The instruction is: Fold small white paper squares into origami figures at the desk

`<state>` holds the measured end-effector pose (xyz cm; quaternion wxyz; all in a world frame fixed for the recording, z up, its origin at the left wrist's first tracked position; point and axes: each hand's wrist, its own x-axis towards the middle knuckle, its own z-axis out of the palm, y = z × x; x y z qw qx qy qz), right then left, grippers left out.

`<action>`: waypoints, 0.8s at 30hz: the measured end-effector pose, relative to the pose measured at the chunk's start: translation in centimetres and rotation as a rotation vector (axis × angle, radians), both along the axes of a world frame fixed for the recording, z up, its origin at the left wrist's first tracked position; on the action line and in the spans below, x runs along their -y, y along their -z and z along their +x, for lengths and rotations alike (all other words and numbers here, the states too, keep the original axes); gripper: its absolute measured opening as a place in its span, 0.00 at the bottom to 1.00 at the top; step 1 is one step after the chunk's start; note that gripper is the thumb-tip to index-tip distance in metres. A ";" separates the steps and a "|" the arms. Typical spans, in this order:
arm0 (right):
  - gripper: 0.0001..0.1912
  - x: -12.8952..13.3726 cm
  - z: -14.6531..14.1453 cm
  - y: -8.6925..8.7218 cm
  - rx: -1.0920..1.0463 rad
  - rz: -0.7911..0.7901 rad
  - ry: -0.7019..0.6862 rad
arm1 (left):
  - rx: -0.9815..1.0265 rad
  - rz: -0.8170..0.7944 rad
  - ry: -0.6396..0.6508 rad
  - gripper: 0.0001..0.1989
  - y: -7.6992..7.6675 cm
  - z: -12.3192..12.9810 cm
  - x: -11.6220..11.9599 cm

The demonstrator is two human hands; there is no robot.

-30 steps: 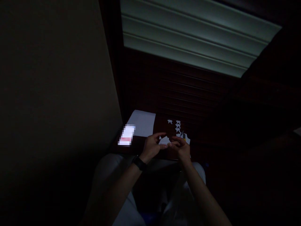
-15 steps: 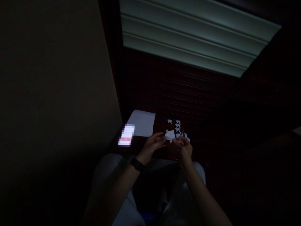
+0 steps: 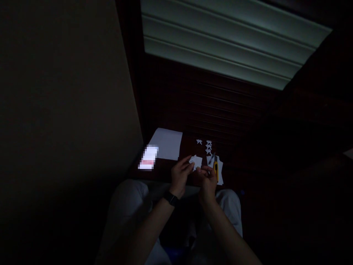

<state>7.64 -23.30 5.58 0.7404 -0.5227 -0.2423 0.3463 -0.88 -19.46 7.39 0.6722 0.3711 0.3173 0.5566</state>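
A small white piece of paper [image 3: 196, 161] is held between my two hands, just above the dark table. My left hand [image 3: 180, 176], with a black watch on the wrist, pinches its left side. Fingers of my right hand [image 3: 207, 180] close on its lower right edge. Right beside my right hand lies a yellow utility knife [image 3: 216, 171] on white paper sheets [image 3: 220, 176]. A slim metallic tool [image 3: 212, 158] lies near the knife; its kind is hard to make out. Beyond the hands are several small folded paper shapes [image 3: 209, 146].
A larger white sheet [image 3: 167, 143] lies at the back left of the table. A bright, pixelated phone-like screen [image 3: 148, 157] overlaps its corner. A wall [image 3: 68, 73] rises on the left, and slatted panels [image 3: 220, 40] stand behind. The surroundings are very dark.
Both hands have shifted slightly left and lower with the paper, which is now turned. My right hand has moved off the sheets, so the yellow knife shows.
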 end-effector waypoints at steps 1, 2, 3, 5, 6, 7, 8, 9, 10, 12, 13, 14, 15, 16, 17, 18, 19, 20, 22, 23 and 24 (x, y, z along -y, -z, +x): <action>0.18 0.1 0.1 0.0 0.007 -0.003 -0.018 | -0.022 0.000 -0.012 0.24 0.1 -0.1 -0.2; 0.19 0.2 0.3 0.0 0.018 -0.008 -0.023 | -0.043 -0.001 -0.016 0.22 0.2 -0.3 -0.4; 0.20 0.2 0.6 -0.1 0.036 -0.013 -0.019 | -0.065 0.000 -0.012 0.21 0.3 -0.5 -0.7; 0.20 0.1 1.5 -0.4 0.091 -0.024 0.045 | -0.110 0.016 0.014 0.21 0.3 -1.1 -1.2; 0.20 -0.1 2.1 -0.6 0.145 -0.018 0.066 | -0.133 0.029 0.033 0.20 0.3 -1.3 -1.4; 0.19 -0.3 2.8 -0.9 0.195 -0.004 0.067 | -0.153 0.040 0.052 0.20 0.2 -1.5 -1.5; 0.18 -0.5 3.4 -1.2 0.232 0.001 0.020 | -0.171 0.050 0.073 0.19 0.1 -1.7 -1.6; 0.17 -0.7 4.1 -1.6 0.251 0.004 -0.065 | -0.188 0.058 0.099 0.19 0.1 -1.9 -1.7; 0.17 -0.9 4.7 -2.0 0.267 0.017 -0.149 | -0.202 0.065 0.127 0.19 0.0 -2.0 -1.7; 0.13 -1.2 5.9 -2.9 0.358 0.044 -0.280 | -0.219 0.077 0.186 0.18 -0.1 -2.2 -1.8; 0.10 -1.2 6.4 -3.4 0.412 0.053 -0.324 | -0.222 0.080 0.211 0.18 -0.2 -2.2 -1.8; 0.07 -1.1 6.9 -4.0 0.454 0.060 -0.378 | -0.220 0.080 0.232 0.18 -0.3 -2.3 -1.8; 0.07 -1.0 7.3 -4.6 0.484 0.062 -0.437 | -0.212 0.075 0.254 0.19 -0.4 -2.4 -1.8; 0.09 -0.9 7.7 -5.2 0.514 0.054 -0.524 | -0.198 0.065 0.284 0.19 -0.6 -2.5 -1.8; 0.12 -0.7 8.0 -5.8 0.552 0.043 -0.620 | -0.181 0.052 0.322 0.19 -0.8 -2.6 -1.8; 0.15 -0.6 8.2 -6.3 0.594 0.034 -0.701 | -0.165 0.038 0.367 0.18 -1.0 -2.6 -1.8; 0.17 -0.5 8.4 -6.8 0.628 0.027 -0.757 | -0.154 0.026 0.414 0.18 -1.3 -2.7 -1.8; 0.18 -0.5 8.4 -7.1 0.651 0.019 -0.797 | -0.149 0.019 0.459 0.18 -1.7 -2.8 -1.8; 0.18 -0.4 8.3 -7.4 0.676 0.012 -0.859 | -0.167 0.023 0.528 0.18 -2.3 -2.8 -1.8; 0.16 -0.4 8.2 -7.5 0.676 0.012 -0.886 | -0.181 0.035 0.559 0.17 -2.6 -2.8 -1.8; 0.14 -0.5 8.1 -7.5 0.668 0.011 -0.912 | -0.196 0.053 0.591 0.17 -2.9 -2.8 -1.9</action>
